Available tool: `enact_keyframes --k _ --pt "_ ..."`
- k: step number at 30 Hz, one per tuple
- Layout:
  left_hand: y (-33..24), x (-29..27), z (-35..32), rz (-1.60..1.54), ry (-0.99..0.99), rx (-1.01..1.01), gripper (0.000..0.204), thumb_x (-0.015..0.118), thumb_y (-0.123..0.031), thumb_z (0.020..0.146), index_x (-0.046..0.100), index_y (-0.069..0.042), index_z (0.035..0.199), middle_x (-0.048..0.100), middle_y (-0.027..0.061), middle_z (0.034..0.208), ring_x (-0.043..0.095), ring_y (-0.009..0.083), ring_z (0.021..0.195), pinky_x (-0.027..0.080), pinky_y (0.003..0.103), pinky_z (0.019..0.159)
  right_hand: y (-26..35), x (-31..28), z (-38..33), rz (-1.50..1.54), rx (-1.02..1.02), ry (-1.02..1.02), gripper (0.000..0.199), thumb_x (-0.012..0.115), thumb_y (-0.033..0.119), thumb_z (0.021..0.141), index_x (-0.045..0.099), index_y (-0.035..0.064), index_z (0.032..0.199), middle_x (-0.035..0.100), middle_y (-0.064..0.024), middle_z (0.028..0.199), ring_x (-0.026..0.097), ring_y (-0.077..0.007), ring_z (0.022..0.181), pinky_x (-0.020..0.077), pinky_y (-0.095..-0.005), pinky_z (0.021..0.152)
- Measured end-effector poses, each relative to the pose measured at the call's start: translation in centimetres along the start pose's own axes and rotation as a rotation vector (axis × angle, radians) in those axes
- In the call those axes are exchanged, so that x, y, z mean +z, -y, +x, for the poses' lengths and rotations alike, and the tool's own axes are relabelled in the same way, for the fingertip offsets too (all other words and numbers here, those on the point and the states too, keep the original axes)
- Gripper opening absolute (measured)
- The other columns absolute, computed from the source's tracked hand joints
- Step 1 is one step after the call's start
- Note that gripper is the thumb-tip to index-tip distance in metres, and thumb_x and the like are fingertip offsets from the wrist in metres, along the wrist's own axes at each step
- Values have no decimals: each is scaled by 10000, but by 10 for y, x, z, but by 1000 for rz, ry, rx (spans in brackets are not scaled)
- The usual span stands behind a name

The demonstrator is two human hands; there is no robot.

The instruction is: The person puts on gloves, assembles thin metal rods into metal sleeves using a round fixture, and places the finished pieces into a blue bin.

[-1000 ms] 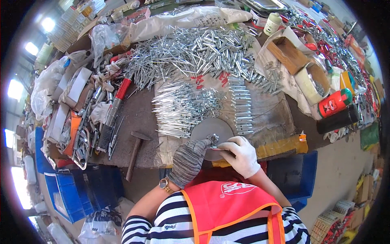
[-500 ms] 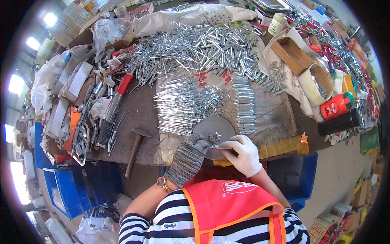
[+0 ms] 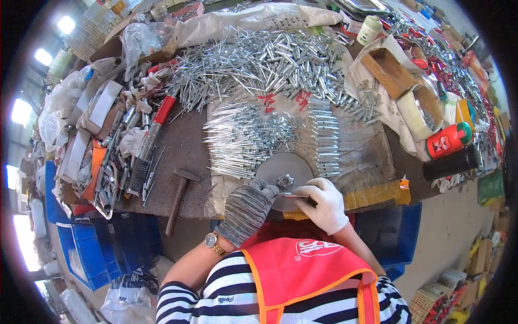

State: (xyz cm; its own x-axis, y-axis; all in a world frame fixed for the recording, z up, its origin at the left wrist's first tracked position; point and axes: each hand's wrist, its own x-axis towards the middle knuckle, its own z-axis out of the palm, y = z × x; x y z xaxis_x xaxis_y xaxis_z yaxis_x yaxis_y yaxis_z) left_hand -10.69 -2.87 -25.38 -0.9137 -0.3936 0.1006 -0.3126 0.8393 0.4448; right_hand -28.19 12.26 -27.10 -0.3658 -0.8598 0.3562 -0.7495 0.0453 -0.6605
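A round grey disc (image 3: 299, 164) with a shiny metal piece (image 3: 285, 182) on its middle lies at the table's near edge. Both my hands are over the disc's near side. In a grey knitted glove, my left hand (image 3: 248, 210) is closed, its fingertips together at the disc's left; what they hold, if anything, is hidden. My right hand (image 3: 324, 205), gloved in white, pinches a small thin metal part (image 3: 290, 195) with a reddish edge. Beyond the disc lie thin metal rods (image 3: 232, 143), a heap of small metal pieces (image 3: 280, 132) and a row of metal tubes (image 3: 325, 137).
A hammer (image 3: 181, 200) lies left of my hands. A large pile of metal rods and tubes (image 3: 259, 62) spans the far side. Tools and a wire brush (image 3: 141, 170) crowd the left. At right are an open carton (image 3: 388, 73) and a red can (image 3: 448, 141). Blue crates (image 3: 108, 248) stand below.
My left hand has drawn slightly left and down, away from the metal piece at the disc's middle. My right hand stays almost where it was, still pinching the thin part.
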Motion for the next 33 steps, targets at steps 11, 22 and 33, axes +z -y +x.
enact_keyframes --k 11,22,33 --pt "-5 -4 7 -30 95 -59 149 682 -211 930 720 -116 1038 656 86 990 662 288 913 548 409 796 -4 2 -1 27 20 9 220 833 137 754 747 148 956 667 -68 937 667 -295 877 544 -398 747" --pt "-10 -10 25 -59 -83 5 232 691 -226 930 697 -91 1119 650 139 1067 663 320 929 551 430 807 -2 0 3 61 44 20 205 840 138 750 748 150 932 664 -61 917 667 -287 856 544 -394 733" --pt "20 -12 129 213 -79 124 519 702 -333 895 612 -115 1357 661 155 1256 642 339 1114 507 461 963 -3 0 0 55 33 -4 169 827 152 756 758 156 910 666 -51 911 675 -274 855 555 -391 733"
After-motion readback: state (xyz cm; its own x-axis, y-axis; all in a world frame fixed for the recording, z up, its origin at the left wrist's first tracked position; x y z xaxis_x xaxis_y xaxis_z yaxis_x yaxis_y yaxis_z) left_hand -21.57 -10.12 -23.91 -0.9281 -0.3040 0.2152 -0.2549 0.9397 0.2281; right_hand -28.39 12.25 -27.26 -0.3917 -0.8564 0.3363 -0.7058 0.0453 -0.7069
